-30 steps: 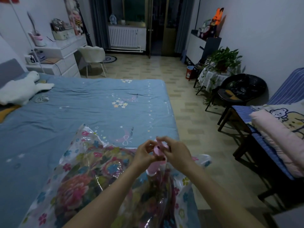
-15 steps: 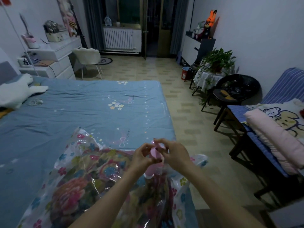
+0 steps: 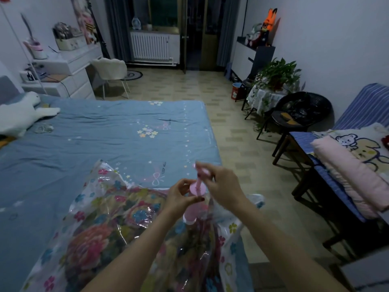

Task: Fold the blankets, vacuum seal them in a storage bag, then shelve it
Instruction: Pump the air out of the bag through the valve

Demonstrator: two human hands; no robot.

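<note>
**Both hands on the pink pump above the storage bag**

Right hand (image 3: pixel 222 184) had its fingers curled round the handle at the top of the pink pump (image 3: pixel 197 187), with the thin rod drawn out of the barrel and the handle blurred. Left hand (image 3: pixel 181 197) pinched the barrel just under its round flange, thumb on the near side and fingers curled round the far side. The pump stood nearly upright, its lower end meeting the storage bag (image 3: pixel 109 234) close to the bag's right edge; whether it sat on a valve could not be told.

Printed with bright flowers on clear plastic, the storage bag lay at 6 o'clock on the near corner of the bed (image 3: pixel 105 140), with a flowered blanket (image 3: pixel 88 247) showing through it. Its right side hung past the bed's edge toward the tiled floor (image 3: pixel 237 148).

At 9 o'clock a white plush toy (image 3: pixel 19 116) lay on the blue sheet. At 3 o'clock a folded pink blanket (image 3: pixel 353 171) rested on a striped bench beside a bear-print cloth. A black round chair (image 3: pixel 301 112) and a potted plant (image 3: pixel 277 74) stood at 2 o'clock, and a white chair (image 3: pixel 111 70) at 11 o'clock by the drawers.
</note>
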